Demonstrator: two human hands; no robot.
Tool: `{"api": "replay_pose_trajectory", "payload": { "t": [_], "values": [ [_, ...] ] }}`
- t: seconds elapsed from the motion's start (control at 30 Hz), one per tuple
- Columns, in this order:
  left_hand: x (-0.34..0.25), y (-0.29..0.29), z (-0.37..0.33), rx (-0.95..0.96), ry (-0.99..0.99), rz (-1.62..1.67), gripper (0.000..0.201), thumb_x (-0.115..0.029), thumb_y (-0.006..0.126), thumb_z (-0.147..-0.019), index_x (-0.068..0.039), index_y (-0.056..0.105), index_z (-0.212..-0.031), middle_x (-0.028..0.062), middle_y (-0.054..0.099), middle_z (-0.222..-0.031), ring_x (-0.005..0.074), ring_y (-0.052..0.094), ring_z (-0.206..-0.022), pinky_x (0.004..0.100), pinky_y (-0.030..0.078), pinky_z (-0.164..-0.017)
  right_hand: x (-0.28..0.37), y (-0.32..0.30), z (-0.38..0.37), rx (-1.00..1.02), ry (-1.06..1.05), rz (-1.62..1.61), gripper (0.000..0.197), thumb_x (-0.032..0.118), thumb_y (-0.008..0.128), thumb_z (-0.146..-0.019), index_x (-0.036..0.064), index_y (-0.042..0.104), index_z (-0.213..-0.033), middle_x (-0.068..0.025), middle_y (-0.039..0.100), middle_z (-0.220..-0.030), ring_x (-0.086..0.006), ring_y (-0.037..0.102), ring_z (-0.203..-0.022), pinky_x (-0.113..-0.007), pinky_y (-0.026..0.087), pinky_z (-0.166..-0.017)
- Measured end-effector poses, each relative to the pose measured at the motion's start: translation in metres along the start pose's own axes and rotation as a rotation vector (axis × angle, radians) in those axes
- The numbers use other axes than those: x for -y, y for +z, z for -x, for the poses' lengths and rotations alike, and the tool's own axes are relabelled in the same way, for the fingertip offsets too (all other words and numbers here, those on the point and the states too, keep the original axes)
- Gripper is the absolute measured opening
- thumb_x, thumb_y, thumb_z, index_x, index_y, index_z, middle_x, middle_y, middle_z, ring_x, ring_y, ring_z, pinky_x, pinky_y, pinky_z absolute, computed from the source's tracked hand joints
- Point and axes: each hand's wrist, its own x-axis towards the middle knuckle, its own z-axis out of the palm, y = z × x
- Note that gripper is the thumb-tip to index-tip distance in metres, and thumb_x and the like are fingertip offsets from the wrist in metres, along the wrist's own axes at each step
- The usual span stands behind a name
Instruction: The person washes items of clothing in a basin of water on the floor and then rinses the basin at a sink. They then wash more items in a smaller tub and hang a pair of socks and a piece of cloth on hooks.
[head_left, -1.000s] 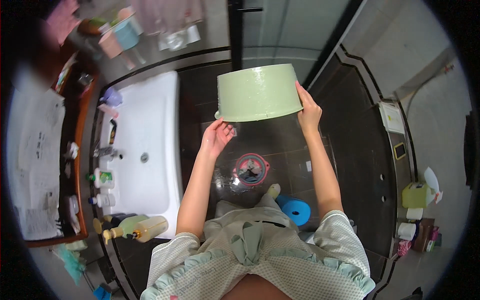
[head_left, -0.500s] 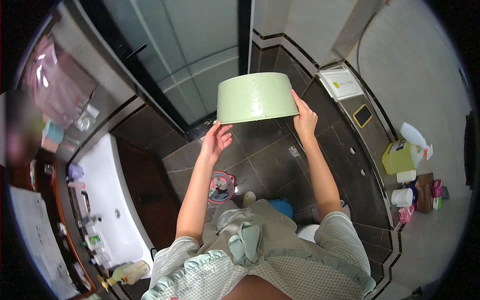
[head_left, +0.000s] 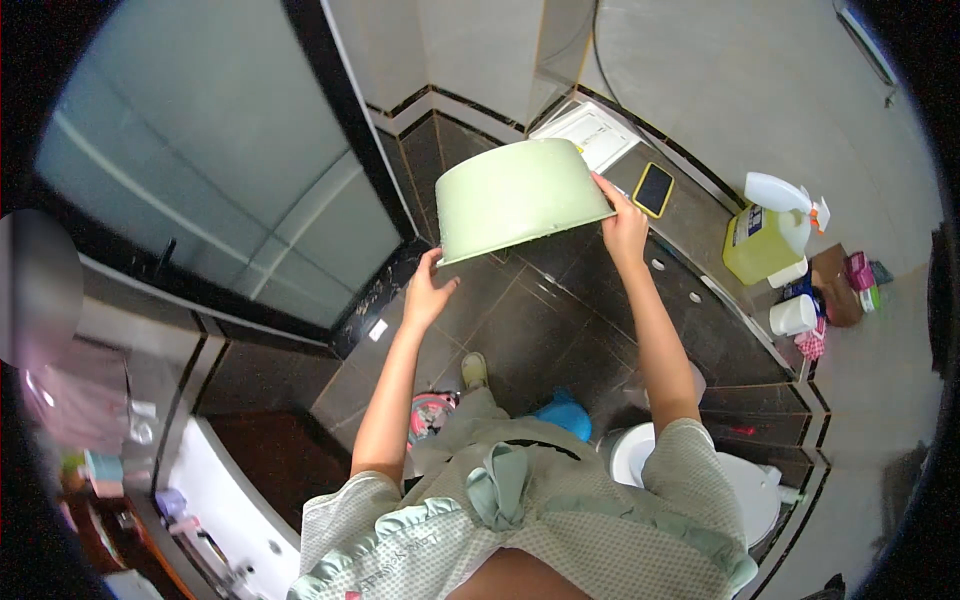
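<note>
While tilted (aloft), basin point(head_left: 515, 195) between hands point(head_left: 430, 292).

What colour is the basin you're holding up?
Pale green, plain with no pattern. The basin shows best in the head view, held between both hands.

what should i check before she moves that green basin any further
1. Grip on both sides: ok. The left hand is under the lower rim of the green basin and the right hand holds the far rim.
2. Basin level: not ok. It is tipped, its open side facing away from the camera.
3. Anything inside: cannot tell. Only the outside and bottom show.
4. Ledge to the right: not ok. A phone, a yellow spray bottle and a small white jar sit there.
5. Floor underfoot: not ok. A blue thing and a pink round thing lie near the feet.
6. Glass door on the left: ok, apart from the basin.
</note>
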Motion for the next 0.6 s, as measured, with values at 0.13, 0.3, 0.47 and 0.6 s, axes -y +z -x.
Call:
{"api": "replay_pose_trajectory", "payload": {
  "t": [0.13,0.3,0.47,0.6],
  "values": [
    [-0.024,0.009,-0.051,0.045,-0.126,-0.128,0.050,-0.022,0.059,-0.075,-0.008,0.042,-0.120,0.0207,0.056,-0.103,0.0318,0.056,-0.095,0.0370,0.044,-0.079,-0.020,0.002,-0.039,0.060,0.156,-0.015,0.052,-0.006,0.044,-0.068,0.0212,0.056,-0.110,-0.0142,0.060,-0.096,-0.0270,0.060,-0.087,-0.031,0.047,-0.073],
    [-0.017,0.017,-0.115,0.082,-0.070,-0.217,0.034,-0.024,0.052,-0.080,-0.006,0.055,-0.108,0.0236,0.059,-0.084,0.0357,0.058,-0.081,0.0400,0.046,-0.071,-0.036,0.007,-0.095,0.055,0.124,0.023,0.053,-0.002,0.048,-0.066,0.0279,0.056,-0.110,-0.0092,0.062,-0.090,-0.0290,0.061,-0.077,-0.035,0.048,-0.065],
    [-0.043,0.037,-0.138,0.029,0.225,-0.433,0.024,-0.023,0.048,-0.084,-0.005,0.059,-0.096,0.0196,0.058,-0.072,0.0345,0.058,-0.067,0.0423,0.046,-0.059,-0.071,0.005,-0.132,0.052,0.133,-0.033,0.043,0.001,0.050,-0.071,0.0242,0.058,-0.106,-0.0082,0.063,-0.090,-0.0233,0.062,-0.083,-0.032,0.048,-0.068],
    [-0.072,0.062,-0.162,-0.004,0.299,-0.532,0.023,-0.026,0.048,-0.085,-0.007,0.060,-0.087,0.0167,0.059,-0.068,0.0336,0.058,-0.061,0.0419,0.046,-0.055,-0.110,-0.002,-0.167,0.073,0.157,-0.121,0.039,-0.002,0.051,-0.071,0.0170,0.059,-0.104,-0.0080,0.064,-0.089,-0.0197,0.062,-0.087,-0.030,0.047,-0.072]
  ]
}}
